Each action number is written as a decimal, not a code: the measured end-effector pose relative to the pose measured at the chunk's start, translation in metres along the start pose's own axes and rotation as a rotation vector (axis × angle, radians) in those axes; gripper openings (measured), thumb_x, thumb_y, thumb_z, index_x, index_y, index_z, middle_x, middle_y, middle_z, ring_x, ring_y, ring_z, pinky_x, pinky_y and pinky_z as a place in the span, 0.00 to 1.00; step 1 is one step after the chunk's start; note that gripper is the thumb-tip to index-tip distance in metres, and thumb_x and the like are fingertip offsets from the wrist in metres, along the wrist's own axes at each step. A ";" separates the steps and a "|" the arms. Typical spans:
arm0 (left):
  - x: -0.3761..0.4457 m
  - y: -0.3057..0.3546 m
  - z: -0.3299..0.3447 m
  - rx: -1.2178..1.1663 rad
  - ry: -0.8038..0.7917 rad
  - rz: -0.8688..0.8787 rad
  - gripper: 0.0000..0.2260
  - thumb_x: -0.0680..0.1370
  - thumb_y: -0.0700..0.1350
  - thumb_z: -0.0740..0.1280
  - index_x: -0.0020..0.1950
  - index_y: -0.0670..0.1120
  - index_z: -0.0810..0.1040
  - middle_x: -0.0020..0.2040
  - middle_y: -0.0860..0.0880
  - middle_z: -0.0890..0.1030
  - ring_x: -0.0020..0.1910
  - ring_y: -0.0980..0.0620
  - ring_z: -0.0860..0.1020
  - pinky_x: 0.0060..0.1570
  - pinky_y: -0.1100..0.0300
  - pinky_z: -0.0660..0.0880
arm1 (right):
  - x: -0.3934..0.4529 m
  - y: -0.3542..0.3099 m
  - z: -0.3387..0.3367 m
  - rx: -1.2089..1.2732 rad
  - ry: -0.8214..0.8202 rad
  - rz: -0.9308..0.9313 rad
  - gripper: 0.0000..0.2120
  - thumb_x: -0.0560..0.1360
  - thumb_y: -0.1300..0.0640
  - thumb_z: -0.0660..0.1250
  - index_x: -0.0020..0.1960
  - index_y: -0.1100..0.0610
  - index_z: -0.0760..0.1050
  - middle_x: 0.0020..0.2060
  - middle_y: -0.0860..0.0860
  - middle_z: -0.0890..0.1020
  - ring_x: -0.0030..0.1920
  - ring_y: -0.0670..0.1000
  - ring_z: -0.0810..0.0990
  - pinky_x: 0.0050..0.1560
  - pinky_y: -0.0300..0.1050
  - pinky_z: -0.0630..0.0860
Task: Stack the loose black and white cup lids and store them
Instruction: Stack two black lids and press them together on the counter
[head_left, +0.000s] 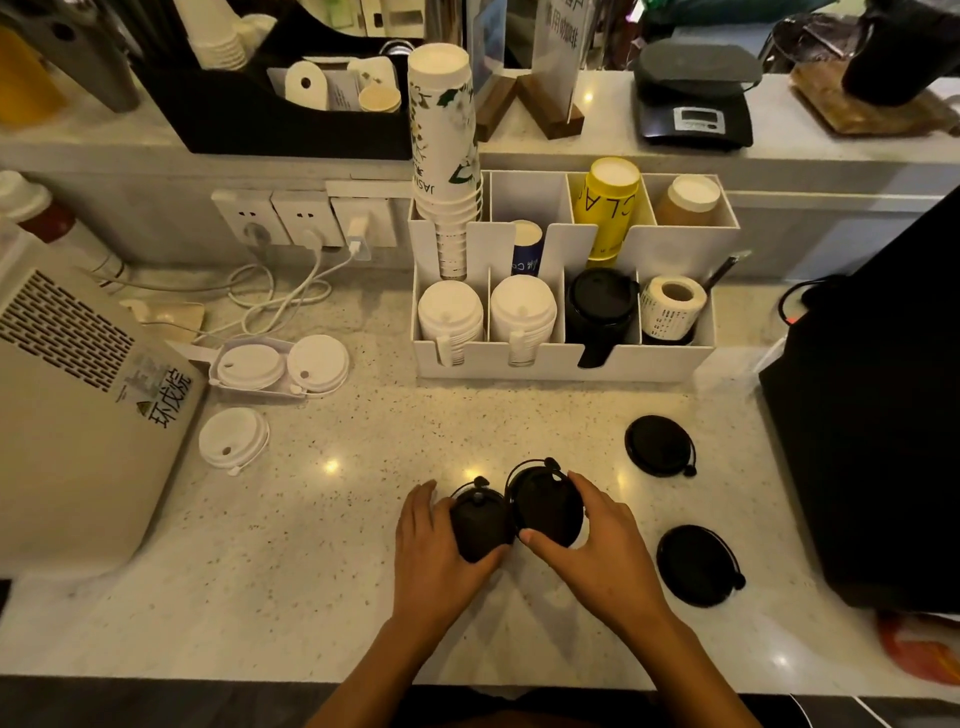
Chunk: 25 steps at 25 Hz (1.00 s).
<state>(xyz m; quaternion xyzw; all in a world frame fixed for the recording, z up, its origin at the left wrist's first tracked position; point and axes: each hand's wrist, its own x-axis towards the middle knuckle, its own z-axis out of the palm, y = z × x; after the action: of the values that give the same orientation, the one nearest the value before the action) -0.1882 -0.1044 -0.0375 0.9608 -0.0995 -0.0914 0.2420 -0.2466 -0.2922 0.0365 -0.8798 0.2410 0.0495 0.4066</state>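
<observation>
My left hand (431, 540) grips a black lid (480, 525) low at the counter's centre. Beside it, my right hand (597, 540) holds a second black lid (548, 506), tilted on edge and touching the first. Two more black lids lie flat to the right: one black lid (658, 445) farther back, another black lid (696, 565) nearer. Three loose white lids sit at the left: a white lid (234, 436) in front, a white lid (249, 366) and a white lid (318, 362) behind it. The white organizer (561, 358) holds stacked white lids (451, 314) and stacked black lids (602, 304).
A beige appliance (67, 410) fills the left side and a black machine (878, 415) the right. White cables (280, 301) trail from wall sockets. Cup stacks (447, 150) and a label roll (672, 301) stand in the organizer. A scale (696, 98) sits on the raised shelf.
</observation>
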 end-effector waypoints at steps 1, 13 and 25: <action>0.002 0.004 0.002 -0.006 -0.006 -0.008 0.42 0.66 0.74 0.65 0.69 0.47 0.72 0.78 0.43 0.65 0.78 0.42 0.60 0.76 0.45 0.61 | 0.001 -0.001 0.000 0.017 0.002 0.011 0.49 0.60 0.25 0.65 0.76 0.43 0.60 0.69 0.45 0.73 0.70 0.49 0.68 0.60 0.43 0.69; 0.007 -0.007 0.019 -0.011 -0.026 0.083 0.46 0.65 0.76 0.68 0.73 0.46 0.70 0.78 0.41 0.65 0.77 0.40 0.62 0.73 0.40 0.65 | 0.007 0.006 0.011 -0.088 0.039 -0.079 0.36 0.62 0.29 0.68 0.67 0.39 0.65 0.51 0.29 0.67 0.59 0.39 0.66 0.45 0.28 0.66; 0.000 -0.037 0.016 0.025 0.002 0.191 0.38 0.73 0.72 0.63 0.74 0.47 0.72 0.78 0.42 0.67 0.77 0.40 0.62 0.73 0.37 0.64 | 0.019 0.004 0.057 -0.324 -0.103 -0.185 0.41 0.69 0.36 0.70 0.75 0.49 0.60 0.72 0.47 0.71 0.74 0.52 0.63 0.69 0.46 0.68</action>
<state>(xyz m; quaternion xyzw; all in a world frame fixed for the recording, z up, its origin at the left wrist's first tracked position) -0.1858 -0.0795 -0.0691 0.9499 -0.1917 -0.0657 0.2378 -0.2253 -0.2600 -0.0098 -0.9485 0.1271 0.0950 0.2742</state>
